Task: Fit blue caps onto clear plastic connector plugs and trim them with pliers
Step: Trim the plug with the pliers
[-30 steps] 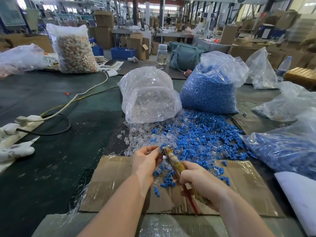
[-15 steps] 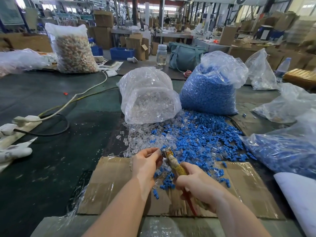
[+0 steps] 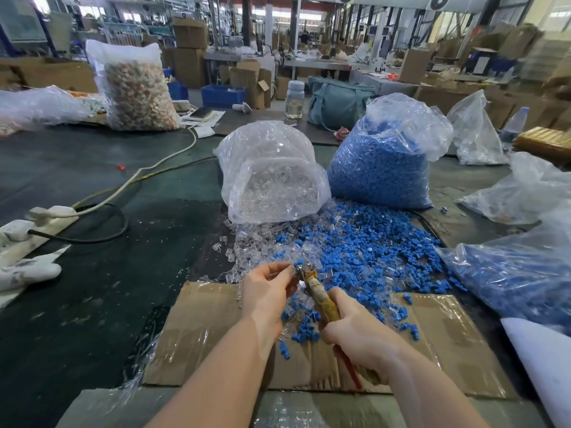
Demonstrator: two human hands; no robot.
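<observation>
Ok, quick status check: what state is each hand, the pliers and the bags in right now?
left hand: fingers pinching a small plug at the pliers' head
right hand: gripping the pliers' handles
pliers: held, head up against the plug; open or closed, cannot tell
clear plug bag: lying on its side, mouth open, plugs spilled out
blue cap bag: upright, full, top open
</observation>
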